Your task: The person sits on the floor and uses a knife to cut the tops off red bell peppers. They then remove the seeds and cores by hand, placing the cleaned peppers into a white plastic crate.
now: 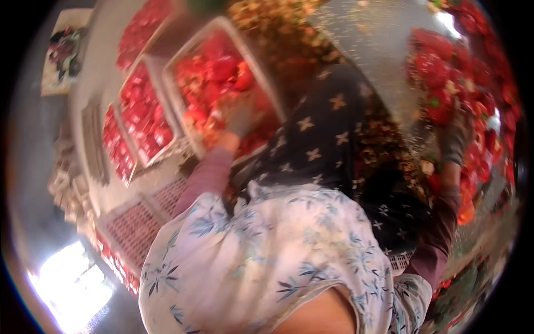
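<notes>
My left hand (pixel 242 115), in a greyish glove, reaches over a pale plastic crate (pixel 170 79) filled with red bell peppers (pixel 223 67). It is blurred, so whether its fingers hold a pepper is unclear. On the right, my right hand (pixel 457 135), gloved in dark grey, lies against a heap of red peppers (pixel 434 69) on a metal surface (pixel 367 41). Its fingertips are beside a pepper with a green spot, and its grip cannot be made out.
More crates of red peppers (pixel 146 112) stand at the left. Perforated crates (pixel 133 229) lie near my left elbow. Yellowish pepper scraps and seeds (pixel 288 25) cover the area between the crate and the metal surface. A blurred green thing (pixel 204 5) shows at the top edge.
</notes>
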The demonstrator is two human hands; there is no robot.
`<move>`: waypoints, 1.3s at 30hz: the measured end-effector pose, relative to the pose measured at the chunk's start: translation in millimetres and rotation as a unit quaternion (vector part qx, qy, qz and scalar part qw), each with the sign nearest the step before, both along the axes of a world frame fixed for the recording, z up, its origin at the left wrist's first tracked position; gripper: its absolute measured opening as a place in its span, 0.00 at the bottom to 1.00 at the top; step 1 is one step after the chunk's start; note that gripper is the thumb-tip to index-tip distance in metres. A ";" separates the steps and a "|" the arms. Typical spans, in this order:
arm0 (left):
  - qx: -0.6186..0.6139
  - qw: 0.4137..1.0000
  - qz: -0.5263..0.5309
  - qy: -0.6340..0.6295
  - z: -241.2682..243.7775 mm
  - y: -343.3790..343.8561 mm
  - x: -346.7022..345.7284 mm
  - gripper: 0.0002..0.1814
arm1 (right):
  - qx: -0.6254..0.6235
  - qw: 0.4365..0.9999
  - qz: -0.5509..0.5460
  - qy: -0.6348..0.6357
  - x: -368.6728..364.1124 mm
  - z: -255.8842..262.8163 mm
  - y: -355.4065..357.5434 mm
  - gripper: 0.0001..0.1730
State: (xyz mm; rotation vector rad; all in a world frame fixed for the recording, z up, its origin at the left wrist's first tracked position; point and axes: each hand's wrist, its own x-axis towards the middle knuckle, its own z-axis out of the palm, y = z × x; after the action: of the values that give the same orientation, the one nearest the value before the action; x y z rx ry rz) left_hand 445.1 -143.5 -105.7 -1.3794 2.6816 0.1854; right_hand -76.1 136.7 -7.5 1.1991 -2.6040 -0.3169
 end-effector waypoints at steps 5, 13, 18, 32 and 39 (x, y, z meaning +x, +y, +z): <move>-0.027 0.932 0.020 0.360 -0.4 -33.3 -27.1 0.17 | -0.068 0.991 0.111 0.039 -5.1 -15.3 -8.9 0.35; 0.267 0.792 -0.216 0.505 156.5 42.9 -256.1 0.14 | -0.420 0.825 0.048 -0.375 58.5 24.3 -22.7 0.33; 0.519 0.638 -0.239 0.516 120.3 87.8 -338.5 0.33 | -0.544 0.475 -0.043 -0.690 82.2 51.1 -8.5 0.25; 0.596 0.560 -0.135 0.560 105.9 109.7 -375.9 0.17 | -0.615 0.603 0.015 -0.508 71.9 21.8 -13.4 0.20; 0.573 0.640 -0.226 0.460 99.4 108.8 -371.5 0.23 | -0.413 0.850 0.157 -0.286 57.9 60.7 10.2 0.20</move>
State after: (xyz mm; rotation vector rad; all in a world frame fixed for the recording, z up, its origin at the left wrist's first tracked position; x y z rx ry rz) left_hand 73.6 -34.7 -6.2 -0.0971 2.2142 2.4851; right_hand -18.2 146.8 53.2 1.4373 -2.3829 1.2716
